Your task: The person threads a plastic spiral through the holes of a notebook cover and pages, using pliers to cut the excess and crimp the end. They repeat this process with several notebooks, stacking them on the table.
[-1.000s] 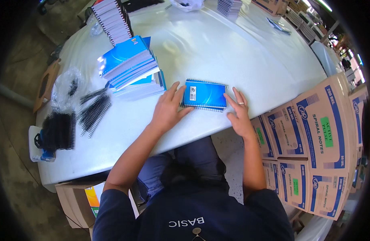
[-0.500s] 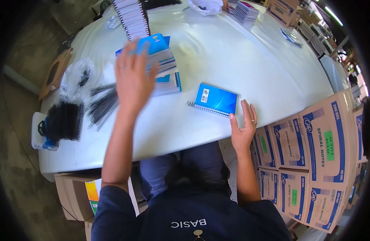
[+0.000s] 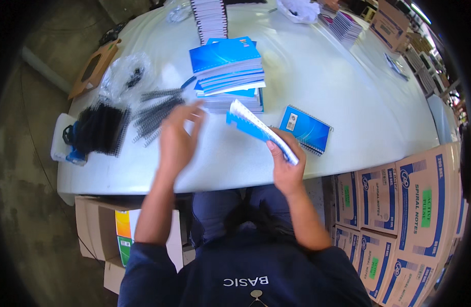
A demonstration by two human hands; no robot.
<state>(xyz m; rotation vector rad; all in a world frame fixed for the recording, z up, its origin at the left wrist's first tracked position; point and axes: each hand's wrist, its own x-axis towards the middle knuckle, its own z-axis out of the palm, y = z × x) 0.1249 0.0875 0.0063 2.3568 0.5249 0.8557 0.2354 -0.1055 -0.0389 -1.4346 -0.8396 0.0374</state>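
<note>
Holding a blue notebook (image 3: pixel 261 130) by one end, the right hand (image 3: pixel 285 169) pinches it with thumb and fingers, and the book hangs tilted in the air just above the table. Its pages show white along the edge, and I cannot see a wire coil on it. The left hand (image 3: pixel 176 137) is blurry, with fingers spread and nothing in it, just over the table near the loose black coils (image 3: pixel 156 113).

What could go wrong? The grip is only at one end, so the far end could droop and the loose pages could fan out or slide apart. If the covers and pages slip out of line, the holes would not match up for a coil. The book could also bump the finished blue notebook (image 3: pixel 305 129) lying flat just beside it, or knock the tall pile of blue notebooks (image 3: pixel 228 71) behind it, which already leans a bit. The empty hand could sweep the coils off the edge, since they lie in a messy heap.

The table (image 3: pixel 348 92) is white, round and shiny. On its left side sit a bundle of black coils (image 3: pixel 100 128) and a clear plastic bag (image 3: pixel 124 77). More stacks of books (image 3: pixel 211 18) stand at the far side. Cardboard boxes (image 3: pixel 399 204) with blue print are stacked on the right, another box (image 3: pixel 100 230) sits under the table, and the floor (image 3: pixel 20 204) is grey concrete
</note>
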